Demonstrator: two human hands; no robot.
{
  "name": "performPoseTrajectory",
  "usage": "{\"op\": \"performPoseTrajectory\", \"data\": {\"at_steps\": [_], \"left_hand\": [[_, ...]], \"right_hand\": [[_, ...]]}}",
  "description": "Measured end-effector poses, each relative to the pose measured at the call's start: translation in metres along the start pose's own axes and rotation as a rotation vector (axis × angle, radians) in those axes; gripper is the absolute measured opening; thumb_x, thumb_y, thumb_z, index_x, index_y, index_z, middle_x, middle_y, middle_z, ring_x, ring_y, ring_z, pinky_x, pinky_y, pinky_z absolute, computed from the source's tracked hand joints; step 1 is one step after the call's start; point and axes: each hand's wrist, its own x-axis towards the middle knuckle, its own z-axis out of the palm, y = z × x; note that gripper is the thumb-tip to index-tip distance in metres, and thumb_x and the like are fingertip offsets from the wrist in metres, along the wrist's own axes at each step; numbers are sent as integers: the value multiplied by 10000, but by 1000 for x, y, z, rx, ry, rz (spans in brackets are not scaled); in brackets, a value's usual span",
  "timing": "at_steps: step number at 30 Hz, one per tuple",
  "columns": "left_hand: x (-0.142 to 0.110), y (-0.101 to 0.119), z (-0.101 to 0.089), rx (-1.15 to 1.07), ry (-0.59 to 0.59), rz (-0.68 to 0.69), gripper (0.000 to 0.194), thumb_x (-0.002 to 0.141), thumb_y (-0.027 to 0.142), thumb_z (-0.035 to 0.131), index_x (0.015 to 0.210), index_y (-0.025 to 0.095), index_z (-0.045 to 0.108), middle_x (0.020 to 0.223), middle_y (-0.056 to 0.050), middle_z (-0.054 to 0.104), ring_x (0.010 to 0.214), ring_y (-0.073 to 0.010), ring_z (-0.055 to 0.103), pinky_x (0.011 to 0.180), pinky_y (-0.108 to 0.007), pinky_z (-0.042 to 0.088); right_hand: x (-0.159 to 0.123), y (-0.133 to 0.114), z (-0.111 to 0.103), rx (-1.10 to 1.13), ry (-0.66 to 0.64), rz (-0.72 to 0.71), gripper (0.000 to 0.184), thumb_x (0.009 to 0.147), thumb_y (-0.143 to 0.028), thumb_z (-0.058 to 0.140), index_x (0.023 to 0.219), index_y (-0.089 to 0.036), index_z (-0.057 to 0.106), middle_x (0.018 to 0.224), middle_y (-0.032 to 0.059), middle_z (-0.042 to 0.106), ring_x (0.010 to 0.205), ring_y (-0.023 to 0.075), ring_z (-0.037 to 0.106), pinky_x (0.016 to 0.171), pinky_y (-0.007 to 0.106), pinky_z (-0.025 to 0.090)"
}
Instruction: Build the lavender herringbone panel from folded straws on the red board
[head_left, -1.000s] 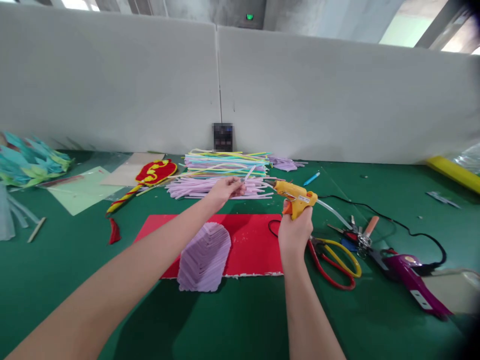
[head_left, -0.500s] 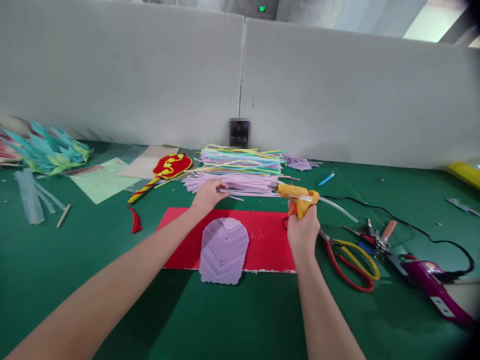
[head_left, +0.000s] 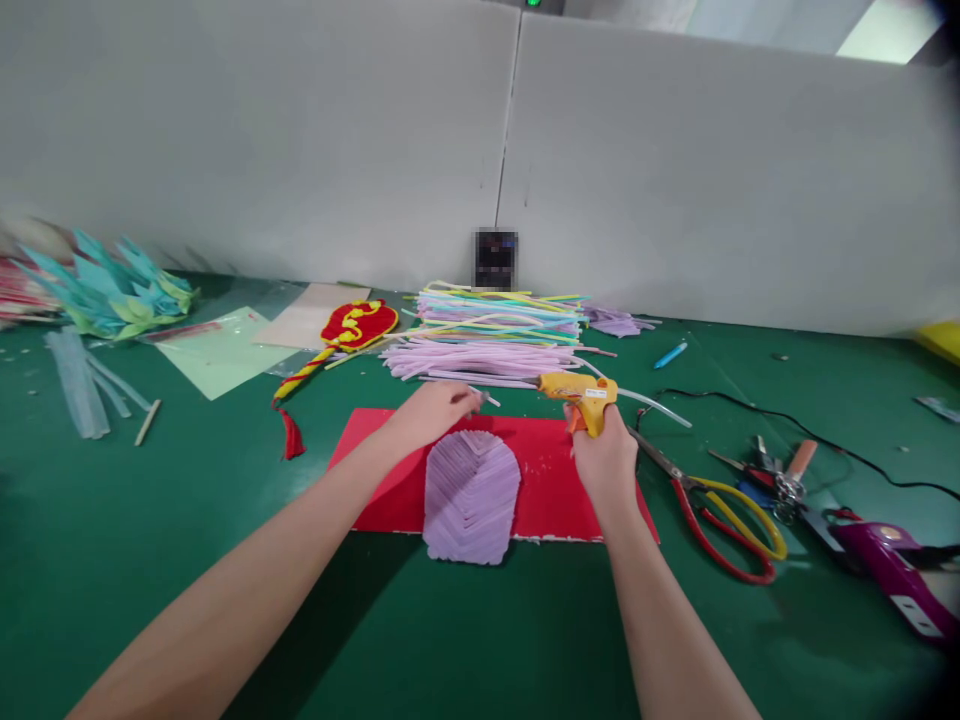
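My left hand (head_left: 444, 408) is closed in a pinch on a short pale pipe cleaner (head_left: 489, 398), its tip poking out past the fingertips. This hand hovers above the far edge of a red board (head_left: 555, 480). On the board lies a lilac panel (head_left: 472, 500) of pipe cleaners set in a chevron pattern, rounded at the far end and overhanging the board's near edge. In my right hand (head_left: 606, 450) is a yellow hot glue gun (head_left: 577, 390), its nozzle pointing left toward the pinched piece. A clear glue stick trails from its back.
Behind the board lie lilac pipe cleaners (head_left: 487, 358) and a multicoloured bundle (head_left: 502, 318). Red-and-yellow-handled scissors (head_left: 731, 510), keys (head_left: 787, 485) and a purple corded tool (head_left: 892, 570) lie right. A red-and-yellow fan (head_left: 360, 325) and teal paper pieces (head_left: 112, 290) lie left.
My left hand has drawn back from the lilac pipe cleaners toward me, with the short piece in its fingers. The glue gun has shifted left, nearer to it. The view has turned slightly.
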Motion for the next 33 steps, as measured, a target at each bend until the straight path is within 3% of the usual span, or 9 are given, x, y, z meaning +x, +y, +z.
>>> {"op": "performPoseTrajectory", "data": {"at_steps": [7,13,15,17,19,22,25,30,33], "left_hand": [[-3,6,6,231,-309,120,270,629,317,654,863,184,636,867,-38,617,798,-192,564,614,-243,382],[-8,14,-24,-56,-474,129,180,728,336,586,823,185,601,813,2,616,724,-144,540,597,-223,358],[-9,12,-34,-216,-434,62,210,728,360,605,851,191,585,780,13,619,702,-137,540,596,-221,364],[-9,6,-35,-386,-251,-5,275,687,386,658,851,180,581,774,6,615,692,-136,544,603,-225,378],[-8,-2,-26,-601,12,-116,304,662,367,679,854,151,585,783,-15,610,691,-136,552,627,-238,404],[-15,-9,-3,-828,214,-286,434,636,255,694,1034,132,570,864,-47,619,731,-142,573,675,-255,447],[-30,-2,19,-968,159,-479,692,676,184,647,1313,225,379,922,-44,620,736,-146,587,678,-293,491],[-52,14,27,-987,134,-527,497,815,251,517,1300,202,419,1010,-79,618,835,-162,605,730,-299,518],[-61,14,21,-809,59,-460,469,837,249,479,1297,182,418,1014,-89,628,855,-183,611,733,-312,521]], "right_hand": [[3,6,1,67,4,2,412,750,-505,475,990,-181,559,724,77,649,597,215,585,536,287,384],[4,6,-6,210,26,70,366,723,-499,519,900,-181,558,634,41,627,460,173,546,480,287,412],[5,3,-11,286,38,120,340,703,-487,552,861,-187,547,596,18,607,420,161,534,446,280,416],[6,2,-16,356,60,164,336,674,-482,589,830,-189,534,563,-1,580,403,159,531,417,272,416],[8,2,-19,390,96,183,359,646,-493,618,813,-189,524,532,-20,541,397,157,522,403,269,413],[10,5,-18,403,130,189,430,607,-514,646,852,-188,509,555,-35,519,407,149,508,409,275,416],[10,5,-14,402,68,172,515,557,-518,677,898,-181,489,617,-25,534,461,151,515,455,291,427],[1,-4,-16,306,-43,65,526,571,-583,640,879,-184,490,651,4,558,557,173,519,524,306,402],[-7,-10,-25,194,-127,-3,467,624,-598,591,842,-197,490,664,7,561,579,172,514,548,303,389]]}}
